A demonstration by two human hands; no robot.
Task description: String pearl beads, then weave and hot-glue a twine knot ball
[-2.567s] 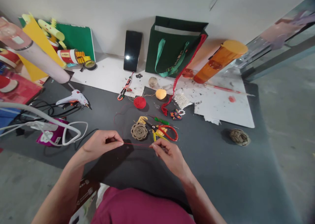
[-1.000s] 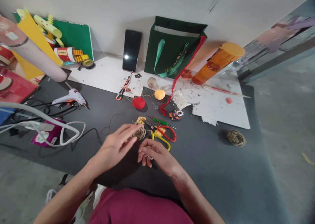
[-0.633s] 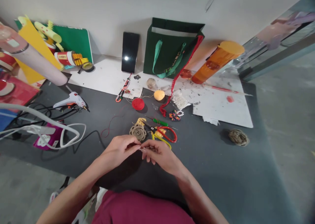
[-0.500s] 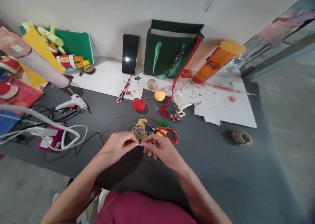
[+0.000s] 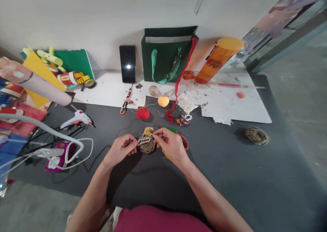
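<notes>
A short string of small pale beads (image 5: 144,141) stretches between my hands, looped over a brown coiled cord rosette (image 5: 147,147). My left hand (image 5: 122,147) pinches the beads at their left end. On the other side, my right hand (image 5: 170,144) has thumb and forefinger closed at the right end; the fingers hide part of the strand. A piece of yellow cord (image 5: 148,131) lies just beyond the rosette. Red scissor handles (image 5: 185,142) and a green-handled tool (image 5: 171,130) show partly from behind my right hand.
Balls of red yarn (image 5: 143,114) and yellow yarn (image 5: 163,101) lie farther back, beside a bag of white beads (image 5: 187,104). A glue gun (image 5: 78,119) and cables are at left. Another brown cord coil (image 5: 257,136) rests at right. A green paper bag (image 5: 163,58) stands behind.
My hands have moved apart, and the bead strand now shows looped over the rosette. My right hand has shifted right and covers more of the scissors. The camera view has shifted slightly.
</notes>
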